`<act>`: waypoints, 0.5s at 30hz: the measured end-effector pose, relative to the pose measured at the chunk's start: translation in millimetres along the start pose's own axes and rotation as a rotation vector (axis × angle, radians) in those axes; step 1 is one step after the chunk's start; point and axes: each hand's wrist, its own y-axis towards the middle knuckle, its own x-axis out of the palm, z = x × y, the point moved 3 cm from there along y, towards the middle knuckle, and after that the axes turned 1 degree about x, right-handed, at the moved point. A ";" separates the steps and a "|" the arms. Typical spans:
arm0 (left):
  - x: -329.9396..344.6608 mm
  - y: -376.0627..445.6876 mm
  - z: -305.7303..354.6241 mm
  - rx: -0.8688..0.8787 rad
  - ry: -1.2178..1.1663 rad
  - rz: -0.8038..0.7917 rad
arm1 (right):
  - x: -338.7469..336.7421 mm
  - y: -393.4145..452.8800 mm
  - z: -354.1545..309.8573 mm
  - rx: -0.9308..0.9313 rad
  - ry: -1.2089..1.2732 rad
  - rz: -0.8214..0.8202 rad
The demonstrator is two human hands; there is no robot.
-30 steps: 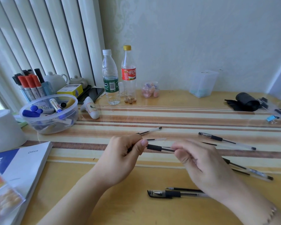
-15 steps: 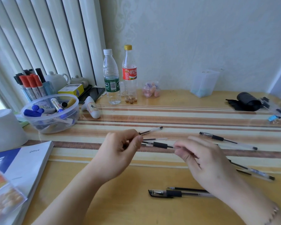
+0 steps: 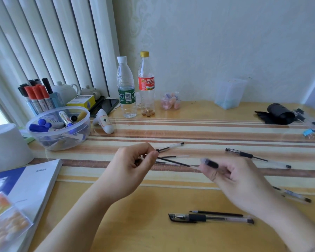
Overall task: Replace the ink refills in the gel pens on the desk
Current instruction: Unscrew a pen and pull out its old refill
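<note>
Since a second ago, right hand (image 3: 231, 180) has drawn the blurred pen barrel (image 3: 210, 163) off the refill (image 3: 173, 162), which left hand (image 3: 133, 164) pinches above the desk (image 3: 153, 224). Extraction step; next, likely picking a fresh refill.

The near edge of the desk (image 3: 135, 224) lies bare between the booklet (image 3: 25, 188) at the left edge and a capped pen (image 3: 207, 217) with a loose refill (image 3: 216, 213) just behind it. Along the back edge two bottles (image 3: 126, 88), a small jar (image 3: 171, 102) and a clear box (image 3: 229, 93) stand apart. The marker bowl (image 3: 58, 128) crowds the back-left corner. Scattered pens (image 3: 256, 158) litter the striped middle.
</note>
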 end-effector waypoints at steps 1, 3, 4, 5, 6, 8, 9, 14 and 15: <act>0.7 0.0 -0.1 0.001 -0.001 -0.012 | 4.2 -1.2 -0.8 -0.011 -0.020 -0.012; -3.4 0.6 -1.8 -0.009 0.010 -0.023 | 7.9 -3.0 0.6 0.012 -0.076 -0.023; -7.6 1.0 -3.9 -0.028 0.028 -0.020 | 8.4 -3.3 2.0 0.023 -0.117 -0.033; -12.8 1.4 -6.7 -0.055 0.056 -0.003 | 8.4 -2.8 3.5 0.029 -0.161 -0.037; -19.3 1.9 -10.4 -0.089 0.088 0.035 | 8.2 -2.0 4.7 0.038 -0.209 -0.035; -31.8 2.4 -19.4 -0.162 0.125 0.157 | 10.7 -0.2 5.1 0.043 -0.286 -0.035; -35.4 2.6 -23.3 -0.191 0.131 0.209 | 14.3 0.7 3.9 0.038 -0.312 -0.044; -13.3 3.3 -31.5 -0.214 0.309 0.166 | 36.0 7.0 -3.7 -0.007 -0.430 -0.136; -6.1 3.4 -33.0 -0.230 0.382 0.135 | 38.2 7.6 -3.2 -0.009 -0.449 -0.150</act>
